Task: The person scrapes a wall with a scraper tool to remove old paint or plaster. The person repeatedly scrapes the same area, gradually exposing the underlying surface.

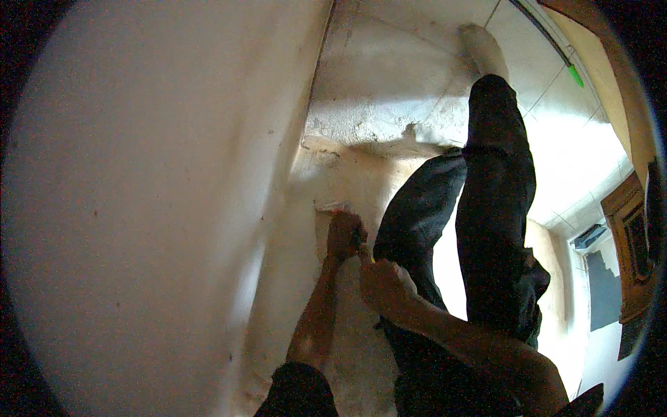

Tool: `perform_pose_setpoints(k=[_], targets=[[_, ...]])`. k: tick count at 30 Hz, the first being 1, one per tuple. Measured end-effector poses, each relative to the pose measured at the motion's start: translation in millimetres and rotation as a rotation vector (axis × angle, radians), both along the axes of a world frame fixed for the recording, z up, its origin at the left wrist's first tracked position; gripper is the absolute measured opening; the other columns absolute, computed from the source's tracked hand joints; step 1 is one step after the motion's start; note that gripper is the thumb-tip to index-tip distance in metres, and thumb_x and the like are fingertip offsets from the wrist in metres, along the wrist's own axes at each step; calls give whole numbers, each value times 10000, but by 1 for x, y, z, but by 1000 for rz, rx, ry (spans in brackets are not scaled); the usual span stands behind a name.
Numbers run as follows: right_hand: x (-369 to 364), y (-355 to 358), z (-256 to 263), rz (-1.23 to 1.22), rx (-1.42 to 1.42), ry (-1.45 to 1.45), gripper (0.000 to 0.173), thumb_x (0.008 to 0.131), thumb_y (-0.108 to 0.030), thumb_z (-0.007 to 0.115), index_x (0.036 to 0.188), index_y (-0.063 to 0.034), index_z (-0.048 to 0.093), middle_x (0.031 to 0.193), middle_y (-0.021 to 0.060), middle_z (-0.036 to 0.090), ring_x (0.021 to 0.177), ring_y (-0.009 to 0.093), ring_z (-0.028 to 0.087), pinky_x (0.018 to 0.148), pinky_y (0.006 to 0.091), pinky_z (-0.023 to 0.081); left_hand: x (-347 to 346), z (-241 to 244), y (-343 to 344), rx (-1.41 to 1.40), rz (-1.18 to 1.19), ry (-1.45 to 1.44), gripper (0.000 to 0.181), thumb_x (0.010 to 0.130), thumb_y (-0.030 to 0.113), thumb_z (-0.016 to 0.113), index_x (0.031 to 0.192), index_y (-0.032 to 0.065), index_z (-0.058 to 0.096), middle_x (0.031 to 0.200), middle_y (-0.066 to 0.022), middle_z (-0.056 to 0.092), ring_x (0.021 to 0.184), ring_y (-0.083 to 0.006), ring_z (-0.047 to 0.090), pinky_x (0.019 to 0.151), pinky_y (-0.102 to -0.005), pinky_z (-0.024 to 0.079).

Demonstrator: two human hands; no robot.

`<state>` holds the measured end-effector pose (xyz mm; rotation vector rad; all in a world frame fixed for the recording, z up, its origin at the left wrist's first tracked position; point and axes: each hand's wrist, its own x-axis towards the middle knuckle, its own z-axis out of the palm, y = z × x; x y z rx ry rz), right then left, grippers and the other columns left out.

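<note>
My left hand (pixel 345 235), its fingers curled, is at a pale wall-like surface (pixel 359 333), by a shallow rectangular recess or patch (pixel 324 229). A small reddish bit (pixel 338 211) shows at its upper edge, too blurred to name. Just below and to the right, my right hand (pixel 384 285) is closed around a slim hand tool (pixel 372 257) with a yellow part. The tool points up toward my left hand, and most of it is hidden in my grip. A dark spot beside my left fingers cannot be made out.
A large plain wall (pixel 146 208) fills the left side. My dark-trousered legs (pixel 495 198) stretch along the right, with a foot (pixel 484 49) on the tiled floor (pixel 552 99). A dark rod with a green tip (pixel 576 76) and a brown wooden panel (pixel 628 250) lie beyond.
</note>
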<state>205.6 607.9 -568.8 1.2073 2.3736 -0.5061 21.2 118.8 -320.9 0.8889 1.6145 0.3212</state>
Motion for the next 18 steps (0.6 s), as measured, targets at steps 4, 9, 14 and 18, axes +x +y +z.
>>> perform_pose_setpoints(k=[4, 9, 14, 18], targets=[[-5, 4, -5, -41, -36, -51, 230, 903, -157, 532, 955, -37, 721, 956, 202, 716, 935, 350, 702, 811, 482, 563, 22, 6, -19, 46, 74, 103, 200, 693, 210, 716, 680, 129, 534, 684, -95, 564, 725, -337, 562, 758, -455, 425], [-13, 14, -4, 97, 82, -32, 258, 917, -172, 510, 933, -31, 725, 927, 214, 714, 929, 358, 700, 809, 488, 559, 13, -2, -1, -53, -15, 98, 185, 694, 188, 707, 731, 102, 548, 698, -112, 573, 723, -356, 579, 769, -476, 440], [-17, -6, 0, -171, -30, 53, 251, 917, -143, 501, 931, -27, 723, 966, 224, 707, 948, 361, 696, 824, 487, 555, 14, -19, -10, 76, 17, 154, 206, 674, 186, 714, 752, 99, 545, 703, -108, 578, 716, -358, 577, 770, -477, 444], [-1, 8, -20, -16, 28, 107, 254, 924, -122, 485, 923, -30, 721, 1007, 215, 705, 962, 370, 691, 833, 499, 551, 2, -23, -6, 86, 31, 128, 206, 672, 176, 714, 755, 99, 542, 701, -106, 573, 728, -356, 573, 777, -475, 442]])
